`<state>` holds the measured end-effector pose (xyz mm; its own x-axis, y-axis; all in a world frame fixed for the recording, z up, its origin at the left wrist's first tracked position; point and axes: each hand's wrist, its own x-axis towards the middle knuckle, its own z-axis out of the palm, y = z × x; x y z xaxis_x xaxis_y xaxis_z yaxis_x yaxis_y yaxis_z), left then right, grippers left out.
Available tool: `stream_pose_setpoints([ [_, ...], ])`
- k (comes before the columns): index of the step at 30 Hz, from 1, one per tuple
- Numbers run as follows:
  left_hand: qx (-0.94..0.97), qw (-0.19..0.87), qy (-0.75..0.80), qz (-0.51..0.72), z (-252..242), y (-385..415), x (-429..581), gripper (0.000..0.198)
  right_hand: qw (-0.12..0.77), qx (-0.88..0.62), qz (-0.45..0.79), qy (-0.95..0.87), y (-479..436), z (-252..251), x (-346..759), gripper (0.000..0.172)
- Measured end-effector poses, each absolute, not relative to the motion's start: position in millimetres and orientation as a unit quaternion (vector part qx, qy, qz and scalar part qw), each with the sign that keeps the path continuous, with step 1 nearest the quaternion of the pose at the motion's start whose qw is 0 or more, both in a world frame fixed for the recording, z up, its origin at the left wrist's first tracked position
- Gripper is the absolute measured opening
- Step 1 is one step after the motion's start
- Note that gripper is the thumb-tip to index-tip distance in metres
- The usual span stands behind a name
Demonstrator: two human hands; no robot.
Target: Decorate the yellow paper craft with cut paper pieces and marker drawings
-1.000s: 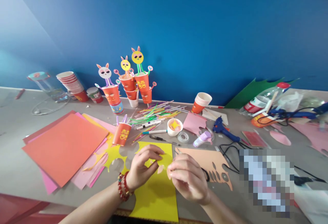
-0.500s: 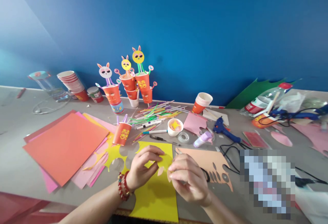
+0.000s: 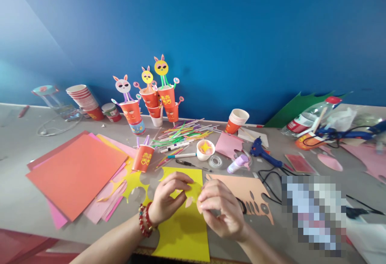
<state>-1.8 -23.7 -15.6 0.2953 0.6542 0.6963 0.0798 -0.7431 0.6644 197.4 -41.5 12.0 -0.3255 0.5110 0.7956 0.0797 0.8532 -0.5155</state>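
My left hand (image 3: 169,193), with red bead bracelets at the wrist, is curled with thumb and fingers near each other above a yellow paper sheet (image 3: 183,232). Yellow shows at its fingertips, but I cannot separate a held piece from the sheet behind. Facing it, my right hand (image 3: 221,207) pinches a small peach paper piece (image 3: 199,207), mostly hidden by the fingers. Between the hands a small peach leaf-shaped cutout (image 3: 188,202) shows against the yellow. A peach sheet with cut-out holes (image 3: 238,183) lies behind my right hand, a black scissor handle (image 3: 242,205) partly over it.
Left lies a stack of coloured paper (image 3: 78,171). Ahead are a red paper cup with straws (image 3: 143,158), a white cup of cutouts (image 3: 206,155), loose straws (image 3: 183,133), a glue stick (image 3: 237,163) and a corded blue glue gun (image 3: 267,155). Rabbit-faced cups (image 3: 131,111) stand by the wall.
The view has shifted very slightly. Both hands keep almost the same pose and place above the yellow sheet.
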Motion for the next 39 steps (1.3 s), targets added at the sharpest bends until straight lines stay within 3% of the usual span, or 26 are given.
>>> stream_pose_setpoints([
  [13,0.76,0.265,0.247,0.54,-16.0,-24.3,-2.3,0.025,0.533,-0.215,0.193,-0.796,-42.4,10.7,198.1,0.026],
  [39,0.757,0.269,0.254,0.539,-17.1,-24.8,-2.0,0.022,0.538,-0.208,0.17,-0.799,-39.8,11.4,197.6,0.03],
])
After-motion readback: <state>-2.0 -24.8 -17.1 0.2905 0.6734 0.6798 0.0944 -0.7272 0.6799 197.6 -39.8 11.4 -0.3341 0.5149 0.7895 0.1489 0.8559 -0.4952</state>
